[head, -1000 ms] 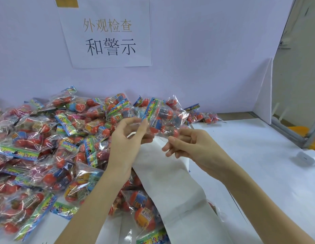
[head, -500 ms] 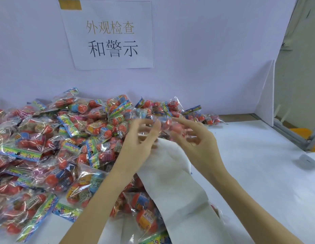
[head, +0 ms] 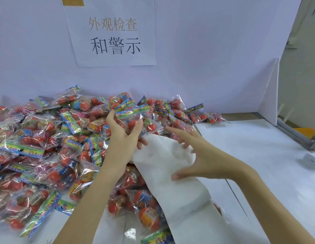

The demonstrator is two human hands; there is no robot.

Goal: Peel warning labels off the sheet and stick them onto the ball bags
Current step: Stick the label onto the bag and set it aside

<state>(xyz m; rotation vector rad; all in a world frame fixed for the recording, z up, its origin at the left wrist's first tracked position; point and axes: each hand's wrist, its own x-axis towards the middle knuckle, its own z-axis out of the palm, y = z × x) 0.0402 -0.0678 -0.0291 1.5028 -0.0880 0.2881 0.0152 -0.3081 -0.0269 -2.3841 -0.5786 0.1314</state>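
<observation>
- A white desk [head: 250, 155] carries the work, with a seam running across its top toward the near right.
- A pale lavender backboard [head: 206, 50] stands upright along the far edge.
- A white paper sign [head: 114, 32] with Chinese characters is fixed to that backboard, a yellow patch [head: 72, 1] at its top left corner.
- A white side panel [head: 269, 95] stands at the right.
- A small white object [head: 309, 160], blurred, lies near the desk's right edge.
</observation>
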